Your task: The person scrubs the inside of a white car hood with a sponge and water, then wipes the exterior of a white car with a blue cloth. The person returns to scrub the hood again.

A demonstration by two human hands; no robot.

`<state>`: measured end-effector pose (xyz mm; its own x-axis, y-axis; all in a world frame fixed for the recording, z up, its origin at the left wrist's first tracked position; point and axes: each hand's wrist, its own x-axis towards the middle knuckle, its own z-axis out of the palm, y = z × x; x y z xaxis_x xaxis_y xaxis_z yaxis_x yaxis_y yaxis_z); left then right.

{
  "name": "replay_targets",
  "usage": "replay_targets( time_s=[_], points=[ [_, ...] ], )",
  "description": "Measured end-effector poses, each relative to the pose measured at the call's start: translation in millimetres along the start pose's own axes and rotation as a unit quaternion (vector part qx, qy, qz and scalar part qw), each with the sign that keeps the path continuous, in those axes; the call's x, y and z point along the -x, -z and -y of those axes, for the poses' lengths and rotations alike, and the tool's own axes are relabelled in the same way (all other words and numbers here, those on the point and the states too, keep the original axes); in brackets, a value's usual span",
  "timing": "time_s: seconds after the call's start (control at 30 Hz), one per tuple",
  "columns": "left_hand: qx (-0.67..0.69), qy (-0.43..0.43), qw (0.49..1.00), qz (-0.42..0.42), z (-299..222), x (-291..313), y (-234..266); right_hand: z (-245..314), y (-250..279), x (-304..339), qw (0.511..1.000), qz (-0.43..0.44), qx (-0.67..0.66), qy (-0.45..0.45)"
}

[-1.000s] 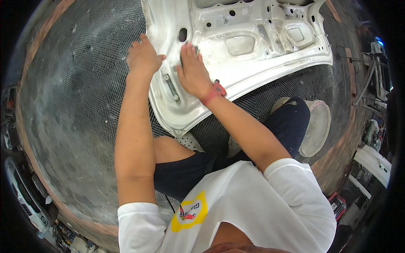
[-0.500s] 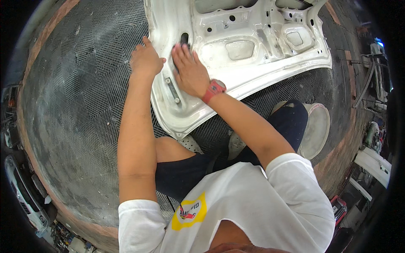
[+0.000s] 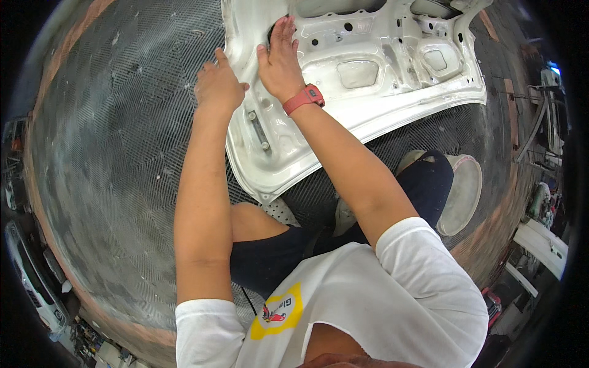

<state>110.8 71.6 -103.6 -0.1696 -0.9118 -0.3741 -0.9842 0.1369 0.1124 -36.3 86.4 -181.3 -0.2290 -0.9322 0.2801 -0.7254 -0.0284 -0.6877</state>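
Observation:
A white car body panel (image 3: 294, 138), with pressed recesses and holes, lies before me at the top of the view. My left hand (image 3: 219, 86) is at its left edge, fingers stretched and apart, thumb over the rim; whether the fingertips touch metal is hard to see. Farther up the panel, my right hand (image 3: 281, 66) lies with long, straight fingers over a dark pad (image 3: 272, 33). Only slivers of the pad show, between thumb and fingers and by the fingertips; its exact kind is hidden. A red watch is on my right wrist.
Beneath the panel is a dark ribbed floor mat (image 3: 123, 165). A pale round bucket (image 3: 464, 193) stands beside my right knee. Car parts crowd the far left and right rims, among them a white panel (image 3: 540, 245) at the right.
My right hand has slid farther up the panel, with the dark pad under its fingers. The left hand keeps its place at the edge. The whole view has shifted slightly.

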Motion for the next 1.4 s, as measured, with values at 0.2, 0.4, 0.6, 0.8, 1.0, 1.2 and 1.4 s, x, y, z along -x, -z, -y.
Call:
replay_targets(
  time_s=[0.2, 0.4, 0.6, 0.8, 1.0, 1.2, 1.4],
  points=[
    [-0.008, 0.024, 1.0, 0.015, -3, -4, 2, -34, 25, 49, 0.981, 0.169, -0.039, -0.083],
    [0.011, 0.019, 1.0, 0.009, -4, -2, 3, -2, 26, -12, 0.963, 0.057, -0.246, -0.096],
    [-0.005, 0.032, 0.999, 0.011, -3, -7, -1, -46, 32, 23, 0.98, 0.167, -0.088, -0.067],
    [-0.007, -0.002, 1.0, -0.014, -5, -3, -2, -14, 15, -8, 0.989, 0.007, -0.149, -0.001],
    [-0.027, 0.009, 1.0, -0.011, 3, -7, -5, 1, -3, 24, 0.996, 0.037, 0.01, 0.081],
    [-0.031, -0.012, 0.999, -0.016, 5, -6, -13, 10, -2, 7, 0.996, -0.002, 0.02, 0.089],
    [-0.036, -0.003, 0.999, -0.002, 6, -13, -7, -15, 49, 73, 0.947, 0.241, 0.142, 0.155]
  ],
)
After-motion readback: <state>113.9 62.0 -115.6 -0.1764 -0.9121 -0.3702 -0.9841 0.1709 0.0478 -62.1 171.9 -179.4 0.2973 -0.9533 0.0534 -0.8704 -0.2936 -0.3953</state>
